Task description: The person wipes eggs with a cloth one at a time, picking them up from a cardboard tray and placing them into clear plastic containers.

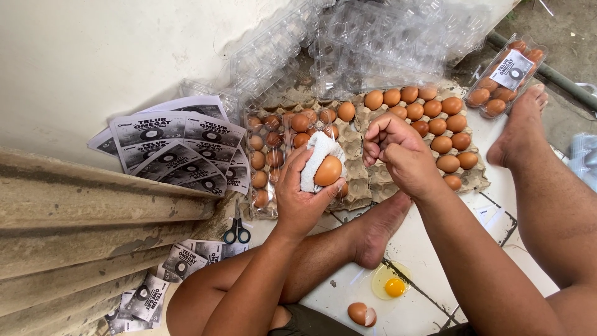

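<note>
Left hand [301, 196], centre frame: fingers curled round a brown egg [328, 170] backed by a white cloth [317, 152], both gripped firmly. Right hand [398, 152], just right of it: closed into a loose fist above the tray, can't tell if anything's inside. Under both hands: grey cardboard egg tray [367, 180], brown eggs filling its upper-right part. Clear plastic carton [267, 158] with eggs lies left of the tray; empty clear cartons [348, 43] stacked at top centre; a labelled filled pack [507, 78] top right. Printed label sheets [177, 146] left. Scissors [237, 224] below those. Broken egg [390, 283], yolk out, on white floor at bottom centre, shell [361, 314] beside it.
</note>
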